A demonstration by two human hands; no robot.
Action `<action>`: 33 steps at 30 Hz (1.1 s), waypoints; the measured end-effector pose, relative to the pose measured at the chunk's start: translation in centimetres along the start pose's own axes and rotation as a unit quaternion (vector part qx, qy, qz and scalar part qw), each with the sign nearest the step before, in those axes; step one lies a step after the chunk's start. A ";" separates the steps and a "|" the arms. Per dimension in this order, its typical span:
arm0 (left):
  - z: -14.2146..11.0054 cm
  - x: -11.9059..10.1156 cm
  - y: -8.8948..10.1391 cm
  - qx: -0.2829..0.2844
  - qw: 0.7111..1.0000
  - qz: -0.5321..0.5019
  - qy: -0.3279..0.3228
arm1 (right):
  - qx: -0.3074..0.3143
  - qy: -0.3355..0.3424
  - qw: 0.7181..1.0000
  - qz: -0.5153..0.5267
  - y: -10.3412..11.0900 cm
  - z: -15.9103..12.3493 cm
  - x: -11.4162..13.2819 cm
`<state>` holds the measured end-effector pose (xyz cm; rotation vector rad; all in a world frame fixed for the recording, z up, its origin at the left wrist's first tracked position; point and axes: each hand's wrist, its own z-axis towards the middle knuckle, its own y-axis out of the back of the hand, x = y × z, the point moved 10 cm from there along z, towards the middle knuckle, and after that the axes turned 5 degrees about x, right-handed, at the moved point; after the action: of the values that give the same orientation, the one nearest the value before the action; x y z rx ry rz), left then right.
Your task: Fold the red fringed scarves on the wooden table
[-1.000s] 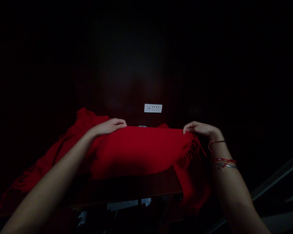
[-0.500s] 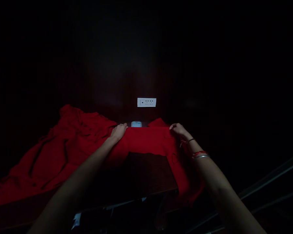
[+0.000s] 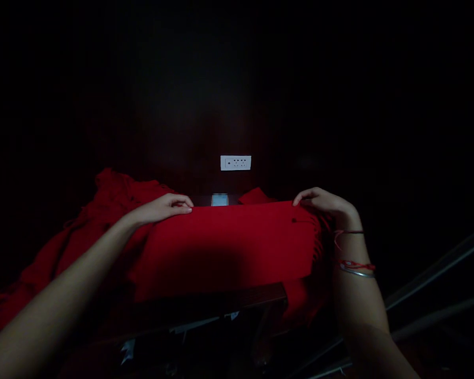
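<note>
Between my two hands a red fringed shawl (image 3: 229,237) is stretched, its upper edge nearly straight and its folded panel hanging down over the front of a dark wooden table (image 3: 260,295). My left hand (image 3: 169,205) pinches that edge at the left, thumb against fingers. Near the fringed end, my right hand (image 3: 314,200) grips the edge with bent fingers. A bracelet, red threads and a silver bangle (image 3: 357,271) circle the right wrist and forearm. More red cloth (image 3: 75,231) lies crumpled at the left, and another part hangs at the table's right end.
A white socket plate (image 3: 236,163) is on the dark wall behind. A small lit screen, seemingly a phone (image 3: 220,200), lies behind the cloth. Pale scraps (image 3: 128,350) show under the table. Light bars (image 3: 438,271) slant at the lower right. Much is in darkness.
My hands came closer together over the table, then spread apart again. The red panel between them now hangs wider and lower, hiding more of the tabletop. The phone-like screen has come into view.
</note>
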<state>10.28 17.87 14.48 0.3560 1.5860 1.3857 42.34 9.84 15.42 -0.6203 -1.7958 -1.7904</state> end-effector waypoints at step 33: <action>3.2 1.0 -14.3 -0.077 0.994 0.026 -0.068 | -0.149 0.071 0.959 -0.231 -12.8 -3.3 -4.4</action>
<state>17.48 16.09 1.76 0.3932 1.3594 1.4820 37.49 6.54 2.78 -0.1711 -1.6806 -2.3790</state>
